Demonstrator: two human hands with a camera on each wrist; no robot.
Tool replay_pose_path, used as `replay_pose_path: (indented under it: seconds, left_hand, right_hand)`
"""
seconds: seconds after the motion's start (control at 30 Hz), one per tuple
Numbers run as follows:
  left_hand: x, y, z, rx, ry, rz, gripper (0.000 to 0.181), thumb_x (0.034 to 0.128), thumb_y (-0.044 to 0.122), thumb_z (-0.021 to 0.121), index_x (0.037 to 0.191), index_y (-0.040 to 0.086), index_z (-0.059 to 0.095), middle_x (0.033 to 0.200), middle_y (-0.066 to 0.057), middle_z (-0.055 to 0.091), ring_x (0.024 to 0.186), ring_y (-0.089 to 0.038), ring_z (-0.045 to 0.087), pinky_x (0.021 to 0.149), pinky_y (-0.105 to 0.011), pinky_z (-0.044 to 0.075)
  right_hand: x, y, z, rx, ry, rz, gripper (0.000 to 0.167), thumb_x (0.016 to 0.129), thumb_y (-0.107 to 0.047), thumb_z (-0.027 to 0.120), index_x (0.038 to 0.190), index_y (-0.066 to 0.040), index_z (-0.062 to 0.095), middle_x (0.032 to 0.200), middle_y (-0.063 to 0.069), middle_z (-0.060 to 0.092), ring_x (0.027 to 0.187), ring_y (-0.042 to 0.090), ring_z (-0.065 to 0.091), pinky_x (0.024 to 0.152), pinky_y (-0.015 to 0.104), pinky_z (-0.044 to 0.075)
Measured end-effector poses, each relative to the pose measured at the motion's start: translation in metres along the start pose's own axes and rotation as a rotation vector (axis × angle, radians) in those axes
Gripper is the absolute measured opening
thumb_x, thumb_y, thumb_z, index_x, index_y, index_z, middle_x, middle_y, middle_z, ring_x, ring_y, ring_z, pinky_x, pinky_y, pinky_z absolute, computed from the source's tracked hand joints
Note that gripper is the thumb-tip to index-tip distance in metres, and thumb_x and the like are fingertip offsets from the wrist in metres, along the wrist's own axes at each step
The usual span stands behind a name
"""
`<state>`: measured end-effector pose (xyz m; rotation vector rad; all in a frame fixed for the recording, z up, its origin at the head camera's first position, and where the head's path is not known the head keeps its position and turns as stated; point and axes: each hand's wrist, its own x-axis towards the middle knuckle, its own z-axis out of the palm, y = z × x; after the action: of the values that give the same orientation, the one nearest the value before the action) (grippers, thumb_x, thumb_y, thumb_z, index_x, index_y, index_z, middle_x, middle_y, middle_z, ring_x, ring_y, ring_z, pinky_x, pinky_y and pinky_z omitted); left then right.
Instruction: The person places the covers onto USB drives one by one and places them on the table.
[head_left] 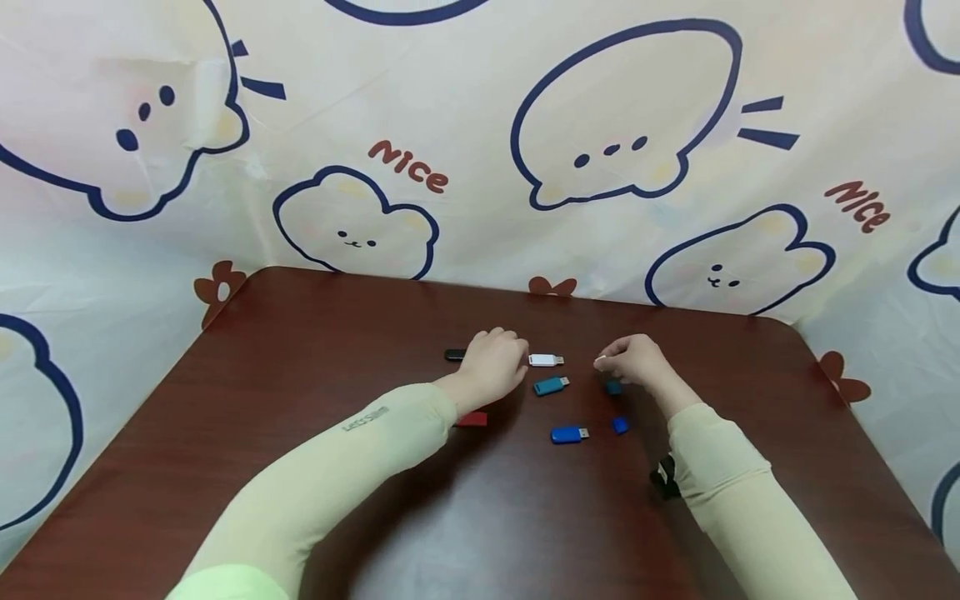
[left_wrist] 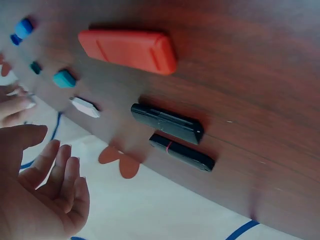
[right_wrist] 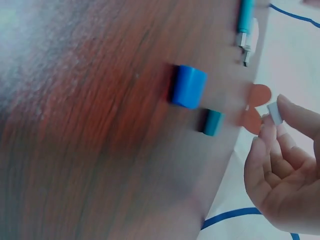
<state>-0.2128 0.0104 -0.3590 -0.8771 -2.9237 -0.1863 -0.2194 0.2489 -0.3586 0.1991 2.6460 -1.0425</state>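
My right hand [head_left: 637,360] pinches a small white cap [right_wrist: 274,113] between thumb and fingertips, held above the table's far part. My left hand [head_left: 491,365] hovers beside the white USB stick [head_left: 543,360], its fingers loosely bent and holding nothing. The white stick lies with its metal plug bare, pointing right. Nearer me lie a teal USB stick [head_left: 550,386] and a blue USB stick [head_left: 566,435], plugs also bare. A teal cap [head_left: 613,387] sits under the right hand, and a blue cap [head_left: 620,426] lies just nearer me.
Left of these lie a red stick-shaped piece [left_wrist: 127,49] and two black ones [left_wrist: 166,122] [left_wrist: 182,153], partly hidden by my left arm in the head view. A patterned cloth [head_left: 480,233] rises behind the brown table [head_left: 360,333]. Something dark [head_left: 664,477] sits at my right sleeve.
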Motion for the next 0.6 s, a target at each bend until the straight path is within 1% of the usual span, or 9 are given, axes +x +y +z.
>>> replay_pose_path:
  seconds: [0.07, 0.17, 0.3, 0.37, 0.4, 0.47, 0.53, 0.57, 0.6]
  left_hand:
    - [0.009, 0.001, 0.005, 0.009, -0.036, -0.015, 0.019, 0.0887, 0.026, 0.063, 0.101, 0.013, 0.069, 0.096, -0.002, 0.067, 0.091, -0.018, 0.059, 0.077, -0.032, 0.049]
    - [0.021, 0.000, 0.012, 0.023, -0.078, -0.034, 0.018, 0.0891, 0.026, 0.062, 0.100, 0.013, 0.069, 0.096, -0.002, 0.067, 0.091, -0.018, 0.059, 0.077, -0.031, 0.049]
    - [0.035, 0.000, 0.017, 0.020, -0.120, -0.047, 0.022, 0.0896, 0.027, 0.062, 0.106, 0.013, 0.068, 0.102, -0.003, 0.066, 0.096, -0.019, 0.058, 0.081, -0.032, 0.049]
    - [0.040, 0.001, 0.019, 0.011, -0.143, -0.050, 0.026, 0.0899, 0.028, 0.062, 0.110, 0.013, 0.067, 0.107, -0.003, 0.066, 0.100, -0.019, 0.058, 0.084, -0.033, 0.049]
    - [0.043, 0.001, 0.020, 0.005, -0.156, -0.051, 0.028, 0.0900, 0.029, 0.062, 0.112, 0.013, 0.067, 0.109, -0.003, 0.066, 0.101, -0.020, 0.058, 0.085, -0.033, 0.049]
    - [0.046, 0.003, 0.023, -0.006, -0.176, -0.054, 0.030, 0.0895, 0.030, 0.062, 0.114, 0.013, 0.066, 0.112, -0.003, 0.065, 0.103, -0.020, 0.058, 0.087, -0.034, 0.049]
    - [0.049, 0.006, 0.026, -0.003, -0.197, -0.051, 0.030, 0.0892, 0.031, 0.063, 0.114, 0.014, 0.066, 0.112, -0.002, 0.065, 0.103, -0.020, 0.057, 0.087, -0.034, 0.048]
    - [0.050, 0.007, 0.027, 0.001, -0.206, -0.049, 0.028, 0.0891, 0.031, 0.063, 0.112, 0.014, 0.066, 0.110, -0.002, 0.065, 0.103, -0.020, 0.057, 0.087, -0.034, 0.048]
    - [0.051, 0.009, 0.029, 0.008, -0.212, -0.048, 0.027, 0.0891, 0.031, 0.063, 0.110, 0.014, 0.067, 0.109, -0.002, 0.065, 0.102, -0.020, 0.057, 0.086, -0.033, 0.048]
  right_hand:
    - [-0.003, 0.002, 0.000, 0.073, -0.028, 0.020, 0.030, 0.089, -0.024, 0.063, 0.107, 0.000, 0.065, 0.098, 0.012, 0.065, 0.085, 0.021, 0.059, 0.078, 0.033, 0.054]
    - [-0.007, 0.001, -0.003, 0.177, -0.078, 0.024, 0.038, 0.090, -0.028, 0.062, 0.115, 0.001, 0.061, 0.103, 0.012, 0.065, 0.090, 0.021, 0.060, 0.082, 0.033, 0.054]
    - [-0.011, 0.000, -0.010, 0.349, -0.149, 0.021, 0.048, 0.092, -0.030, 0.059, 0.126, 0.003, 0.053, 0.096, 0.001, 0.065, 0.087, 0.015, 0.060, 0.079, 0.024, 0.053]
    - [-0.013, 0.000, -0.014, 0.457, -0.191, 0.032, 0.048, 0.092, -0.030, 0.058, 0.128, 0.001, 0.050, 0.091, -0.007, 0.064, 0.085, 0.010, 0.059, 0.077, 0.020, 0.051]
    - [-0.014, -0.001, -0.015, 0.513, -0.213, 0.038, 0.045, 0.093, -0.029, 0.057, 0.127, -0.001, 0.050, 0.089, -0.010, 0.062, 0.084, 0.008, 0.058, 0.076, 0.019, 0.051]
    - [-0.015, 0.000, -0.017, 0.611, -0.250, 0.052, 0.032, 0.094, -0.028, 0.055, 0.119, -0.009, 0.056, 0.088, -0.012, 0.061, 0.084, 0.006, 0.056, 0.076, 0.017, 0.049]
    - [-0.017, 0.001, -0.017, 0.691, -0.269, 0.067, 0.016, 0.094, -0.028, 0.055, 0.104, -0.017, 0.063, 0.087, -0.012, 0.061, 0.083, 0.006, 0.055, 0.076, 0.018, 0.048]
    - [-0.017, 0.001, -0.017, 0.719, -0.273, 0.073, 0.012, 0.094, -0.027, 0.055, 0.096, -0.020, 0.064, 0.086, -0.011, 0.061, 0.081, 0.006, 0.054, 0.076, 0.018, 0.048]
    - [-0.018, 0.002, -0.017, 0.739, -0.277, 0.076, 0.013, 0.095, -0.027, 0.054, 0.089, -0.023, 0.065, 0.085, -0.011, 0.061, 0.080, 0.006, 0.054, 0.076, 0.019, 0.048]
